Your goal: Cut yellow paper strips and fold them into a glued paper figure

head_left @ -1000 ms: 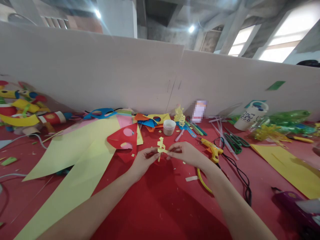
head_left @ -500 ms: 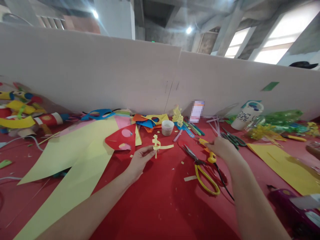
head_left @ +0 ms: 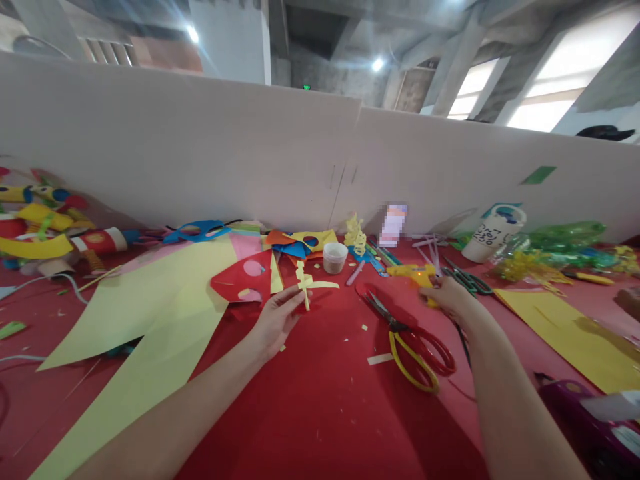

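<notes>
My left hand pinches a small yellow paper figure above the red table; a loose paper strip juts from it to the right. On the other side, my right hand grips a yellow glue gun by its handle, its nozzle pointing left and its cord hanging below. Scissors with one red and one yellow handle lie open on the table just beneath the glue gun. Between and beyond my hands stands a small white cup.
Yellow paper sheets and a red mask lie at left. Dark green scissors, a white marked cup and yellow paper are at right. A purple device sits near right. Part of another hand shows.
The glue gun has been lifted off the table in my right hand and its nozzle now points left. My left hand has shifted slightly left with the tilted paper figure.
</notes>
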`<state>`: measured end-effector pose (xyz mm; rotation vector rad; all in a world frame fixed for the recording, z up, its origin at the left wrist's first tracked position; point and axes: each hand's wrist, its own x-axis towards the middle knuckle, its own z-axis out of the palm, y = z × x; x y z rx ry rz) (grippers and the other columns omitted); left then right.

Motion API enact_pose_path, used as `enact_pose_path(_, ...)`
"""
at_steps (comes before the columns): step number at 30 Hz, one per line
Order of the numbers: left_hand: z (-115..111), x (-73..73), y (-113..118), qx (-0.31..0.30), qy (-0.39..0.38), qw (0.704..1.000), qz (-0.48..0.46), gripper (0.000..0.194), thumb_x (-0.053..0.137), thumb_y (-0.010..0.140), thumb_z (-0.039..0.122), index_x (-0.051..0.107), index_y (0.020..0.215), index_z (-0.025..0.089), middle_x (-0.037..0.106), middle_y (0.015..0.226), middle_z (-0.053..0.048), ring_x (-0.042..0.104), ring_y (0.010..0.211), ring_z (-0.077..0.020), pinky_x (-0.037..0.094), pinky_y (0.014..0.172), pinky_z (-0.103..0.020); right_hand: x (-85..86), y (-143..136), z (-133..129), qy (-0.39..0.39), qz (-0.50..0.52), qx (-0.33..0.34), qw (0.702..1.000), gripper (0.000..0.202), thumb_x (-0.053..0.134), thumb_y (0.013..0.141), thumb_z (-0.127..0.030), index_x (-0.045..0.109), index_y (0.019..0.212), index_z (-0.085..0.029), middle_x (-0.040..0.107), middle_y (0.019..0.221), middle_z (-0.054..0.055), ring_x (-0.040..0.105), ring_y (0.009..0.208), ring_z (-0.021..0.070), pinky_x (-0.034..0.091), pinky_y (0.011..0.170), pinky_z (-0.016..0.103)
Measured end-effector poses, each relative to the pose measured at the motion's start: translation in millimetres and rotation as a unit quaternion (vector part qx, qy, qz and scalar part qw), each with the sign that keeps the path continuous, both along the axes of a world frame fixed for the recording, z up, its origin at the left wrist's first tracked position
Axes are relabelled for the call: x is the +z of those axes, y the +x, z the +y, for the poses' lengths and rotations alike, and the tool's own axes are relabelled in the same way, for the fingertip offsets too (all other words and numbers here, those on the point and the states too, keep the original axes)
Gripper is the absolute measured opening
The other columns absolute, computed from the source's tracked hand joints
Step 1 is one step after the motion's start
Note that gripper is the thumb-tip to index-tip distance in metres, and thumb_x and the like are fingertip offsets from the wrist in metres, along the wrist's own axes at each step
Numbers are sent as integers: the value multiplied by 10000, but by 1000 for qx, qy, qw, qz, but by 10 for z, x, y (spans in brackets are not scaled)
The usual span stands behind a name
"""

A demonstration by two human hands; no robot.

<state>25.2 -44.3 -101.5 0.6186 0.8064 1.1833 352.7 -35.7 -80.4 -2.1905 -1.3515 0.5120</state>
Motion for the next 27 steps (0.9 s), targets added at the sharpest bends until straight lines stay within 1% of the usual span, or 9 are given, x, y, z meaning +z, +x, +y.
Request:
enact_pose_path(3,17,37,-3,0,0,1000,-18,143,732,624,133,694,760,154,706,720,-14,624,644,-84,484,610,-171,230,-227,-56,67,67,37,995,219,575,709,-365,555,787,-161,579,626,5,550,545,122,418,475,206)
enact_pose_path(4,24,46,-6,1,0,1000,-24,134,726,628,125,693,755,154,707,720,-15,626,644,-86,485,608,-174,319,-338,-93,120,134,78,981,257,586,701,-399,551,785,-158,571,636,3,538,562,119,420,495,206)
enact_pose_path(5,31,54,-10,3,-1,1000,-29,127,721,633,119,691,750,156,708,722,-15,627,645,-89,485,608,-178,406,-461,-140,147,185,114,965,290,569,708,-443,548,769,-160,562,631,-1,524,562,117,414,497,208)
enact_pose_path(6,39,60,-15,5,0,999,-34,122,718,635,113,689,745,158,708,721,-13,628,641,-90,485,605,-180,486,-588,-192,152,204,142,957,311,554,717,-470,550,753,-161,551,613,-4,507,542,114,395,476,208)
enact_pose_path(9,62,74,-36,8,3,999,-43,120,713,639,109,684,743,164,704,712,-6,625,633,-90,485,613,-189,645,-948,-347,77,189,254,945,265,613,694,-403,582,816,-169,612,716,19,548,608,141,423,524,232)
enact_pose_path(12,77,79,-48,6,6,999,-51,128,714,638,107,680,744,171,703,716,0,623,636,-92,485,626,-197,656,-1198,-437,67,147,304,939,224,609,714,-323,587,879,-173,646,827,41,596,736,184,463,632,275)
enact_pose_path(16,85,69,-45,11,9,998,-57,147,727,622,106,680,741,178,702,712,4,621,632,-94,481,608,-195,577,-1347,-453,95,123,347,925,213,541,784,-263,572,979,-186,658,936,41,612,852,195,469,749,307)
enact_pose_path(23,90,19,-42,-3,16,999,-47,122,714,650,115,686,761,156,698,702,-8,622,642,-92,474,614,-185,566,-1422,-463,111,41,331,936,229,518,806,-246,573,1021,-187,660,965,69,613,869,232,466,747,354)
enact_pose_path(27,60,59,-21,-9,12,999,-46,113,718,642,115,686,743,154,695,671,-8,618,614,-90,474,598,-180,549,-1449,-483,113,26,329,937,220,504,818,-251,563,1023,-195,660,949,70,615,854,239,464,721,355)
